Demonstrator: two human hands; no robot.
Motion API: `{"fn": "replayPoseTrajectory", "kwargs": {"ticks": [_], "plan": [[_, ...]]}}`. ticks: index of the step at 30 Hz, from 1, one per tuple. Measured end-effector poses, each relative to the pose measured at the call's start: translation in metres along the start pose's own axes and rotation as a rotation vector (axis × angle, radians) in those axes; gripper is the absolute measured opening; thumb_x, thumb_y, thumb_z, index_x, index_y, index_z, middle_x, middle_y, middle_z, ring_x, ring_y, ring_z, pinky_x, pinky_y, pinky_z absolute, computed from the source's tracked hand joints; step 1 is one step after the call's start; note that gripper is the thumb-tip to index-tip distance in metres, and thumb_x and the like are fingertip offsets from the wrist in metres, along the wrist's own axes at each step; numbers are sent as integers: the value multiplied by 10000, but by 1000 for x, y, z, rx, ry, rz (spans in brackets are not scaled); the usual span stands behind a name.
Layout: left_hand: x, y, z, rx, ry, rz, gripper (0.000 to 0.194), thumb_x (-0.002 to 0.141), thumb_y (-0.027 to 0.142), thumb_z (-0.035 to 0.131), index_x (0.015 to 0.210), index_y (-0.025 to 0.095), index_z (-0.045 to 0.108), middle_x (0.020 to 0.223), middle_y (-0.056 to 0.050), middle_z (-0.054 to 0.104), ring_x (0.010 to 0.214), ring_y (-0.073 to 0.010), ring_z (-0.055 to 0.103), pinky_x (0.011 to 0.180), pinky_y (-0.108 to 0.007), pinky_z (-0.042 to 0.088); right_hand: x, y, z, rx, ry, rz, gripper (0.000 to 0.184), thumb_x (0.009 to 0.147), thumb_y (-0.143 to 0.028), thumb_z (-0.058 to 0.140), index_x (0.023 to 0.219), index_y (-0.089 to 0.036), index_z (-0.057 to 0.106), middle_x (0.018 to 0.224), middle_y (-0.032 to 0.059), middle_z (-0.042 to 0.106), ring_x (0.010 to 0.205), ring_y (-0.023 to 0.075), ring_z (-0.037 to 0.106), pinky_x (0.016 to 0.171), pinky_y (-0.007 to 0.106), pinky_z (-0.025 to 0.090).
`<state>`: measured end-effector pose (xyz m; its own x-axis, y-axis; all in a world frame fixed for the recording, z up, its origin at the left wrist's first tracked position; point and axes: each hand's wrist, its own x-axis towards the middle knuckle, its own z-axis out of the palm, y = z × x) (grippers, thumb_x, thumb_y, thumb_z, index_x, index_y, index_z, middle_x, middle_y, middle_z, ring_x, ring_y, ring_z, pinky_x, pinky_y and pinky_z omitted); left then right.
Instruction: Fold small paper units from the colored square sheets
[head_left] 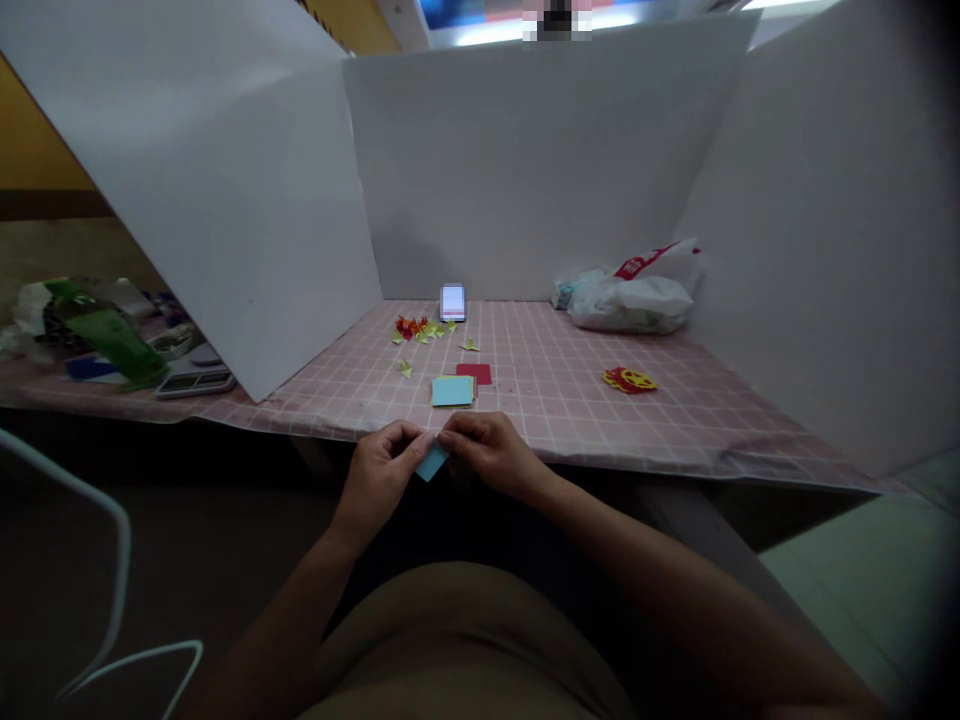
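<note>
Between my two hands, just off the table's front edge, is a small piece of blue origami paper (431, 463). My left hand (384, 468) pinches it at its upper left side with thumb and finger. From the right, my right hand (491, 452) pinches its upper corner; the fingertips of both hands nearly meet there. The paper's lower corner points down toward my lap, and its upper part is hidden by my fingers. Just beyond my hands lies a stack of square paper sheets (453, 391), light blue on top, with a red sheet (475, 373) behind it.
Small folded yellow paper pieces (431, 331) and red-orange ones (407, 326) lie farther back, near a lit phone (452, 302). Yellow and red cutouts (630, 380) and a white plastic bag (630, 300) are at right. White panels (525, 170) enclose the checked table (555, 420).
</note>
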<state>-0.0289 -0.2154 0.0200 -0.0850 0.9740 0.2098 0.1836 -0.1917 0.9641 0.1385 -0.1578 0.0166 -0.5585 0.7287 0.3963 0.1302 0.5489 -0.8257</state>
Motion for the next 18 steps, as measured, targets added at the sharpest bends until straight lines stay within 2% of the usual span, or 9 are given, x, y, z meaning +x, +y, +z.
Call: {"fn": "replayPoseTrajectory", "kwargs": {"ticks": [5, 9, 11, 13, 15, 18], "plan": [[-1, 2, 0, -60, 9, 8, 239, 798, 379, 705, 711, 164, 646, 647, 12, 603, 594, -107, 500, 562, -216, 407, 0, -2, -3, 57, -14, 47, 295, 903, -326, 569, 655, -166, 573, 565, -15, 567, 540, 101, 524, 526, 223, 378], [1, -1, -2, -200, -40, -48, 232, 808, 368, 711, 720, 161, 655, 642, 13, 617, 579, -99, 519, 563, -209, 416, 0, -2, -5, 300, -56, 163, 300, 884, -385, 596, 686, -161, 576, 569, -17, 592, 502, 92, 542, 506, 213, 401], [2, -3, -2, -294, -45, -63, 202, 834, 364, 688, 802, 165, 687, 699, -3, 666, 623, -116, 580, 611, -225, 459, 1, -1, -5, 466, -82, 222, 302, 864, -407, 626, 704, -156, 579, 578, -14, 614, 485, 90, 556, 497, 210, 421], [2, -3, -1, -352, -35, -29, 179, 834, 335, 696, 921, 179, 703, 791, -20, 713, 700, -142, 641, 677, -250, 498, 2, 1, -5, 622, -113, 248, 315, 844, -423, 661, 710, -148, 583, 575, -11, 624, 473, 89, 565, 483, 202, 429], [1, -2, 2, -380, -79, 38, 224, 815, 296, 721, 1013, 195, 690, 822, -27, 733, 718, -163, 671, 698, -278, 520, 2, 4, -3, 741, -153, 252, 329, 834, -431, 684, 708, -144, 583, 560, -13, 621, 469, 91, 575, 479, 198, 438], [-2, 1, 5, -393, -196, 115, 185, 829, 293, 701, 980, 190, 678, 733, -25, 711, 629, -184, 669, 647, -324, 534, 1, 7, 2, 844, -239, 288, 346, 827, -458, 692, 723, -151, 573, 537, -27, 605, 443, 98, 566, 521, 235, 493]]}}
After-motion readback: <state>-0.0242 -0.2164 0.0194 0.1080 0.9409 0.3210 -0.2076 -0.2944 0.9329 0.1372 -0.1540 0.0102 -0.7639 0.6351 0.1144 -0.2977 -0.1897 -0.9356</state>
